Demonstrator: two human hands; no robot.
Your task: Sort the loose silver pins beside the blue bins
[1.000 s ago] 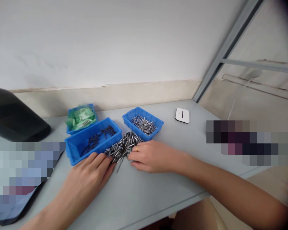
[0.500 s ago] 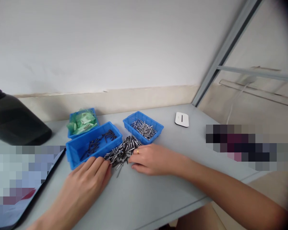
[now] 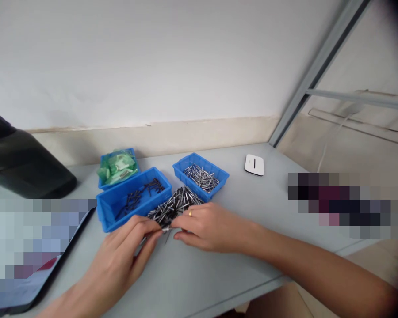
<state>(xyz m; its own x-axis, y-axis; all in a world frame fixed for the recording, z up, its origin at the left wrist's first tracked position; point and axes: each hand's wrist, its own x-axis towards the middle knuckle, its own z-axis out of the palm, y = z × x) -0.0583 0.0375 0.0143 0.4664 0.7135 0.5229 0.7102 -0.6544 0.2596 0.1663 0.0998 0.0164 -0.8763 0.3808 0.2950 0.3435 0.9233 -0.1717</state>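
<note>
A loose pile of thin metal pieces [image 3: 177, 201], silver pins mixed with dark ones, lies on the grey table between my hands. My left hand [image 3: 129, 247] pinches a small silver pin [image 3: 166, 229] between thumb and fingertips at the pile's near edge. At the pile's right side is my right hand [image 3: 208, 227], wearing a ring; its index fingertip reaches that pin, while the thumb stands apart below. Behind the left hand, a blue bin [image 3: 104, 212] contains dark screws [image 3: 134, 198]. Another blue bin [image 3: 223, 179], beyond the pile, contains silver pins [image 3: 202, 176].
A third blue bin [image 3: 102, 183] at the back holds a green plastic bag [image 3: 119, 165]. On the left are a dark bottle [image 3: 29, 163] and a dark-edged, pixelated panel [image 3: 66, 247]. A white flat device [image 3: 254, 164] lies at right, near a metal frame post [image 3: 305, 101].
My left hand has shifted right along the pile's near edge, and its thumb and fingertips now pinch a silver pin. The right hand has moved slightly nearer. The view has shifted slightly.
</note>
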